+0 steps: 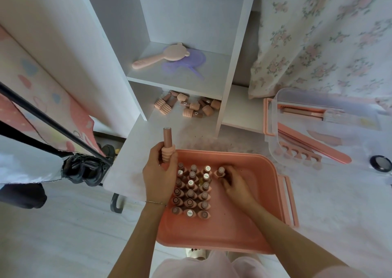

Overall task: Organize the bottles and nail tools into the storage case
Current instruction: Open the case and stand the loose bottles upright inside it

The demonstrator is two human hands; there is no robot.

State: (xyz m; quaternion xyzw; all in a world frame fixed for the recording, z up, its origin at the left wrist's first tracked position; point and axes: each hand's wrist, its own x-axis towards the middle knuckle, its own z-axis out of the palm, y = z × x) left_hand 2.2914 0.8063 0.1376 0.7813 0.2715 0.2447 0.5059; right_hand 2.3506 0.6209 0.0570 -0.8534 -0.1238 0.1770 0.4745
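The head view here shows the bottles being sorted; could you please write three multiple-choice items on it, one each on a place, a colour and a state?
1. Where do the loose bottles lie?
A. on the bottom shelf of the white unit
B. inside the clear box
C. on the flowered cloth

2. What colour is the tray that holds the standing bottles?
A. white
B. pink
C. purple

3. How is the bottle in the left hand held?
A. lying flat on the palm
B. cap down, base up
C. pressed against the floor

Answers: 1 A, they are scattered under the shelf with the pink brush. 2 B, its rim and floor are salmon pink. 3 B, fingers wrap the ribbed cap and the base points up.
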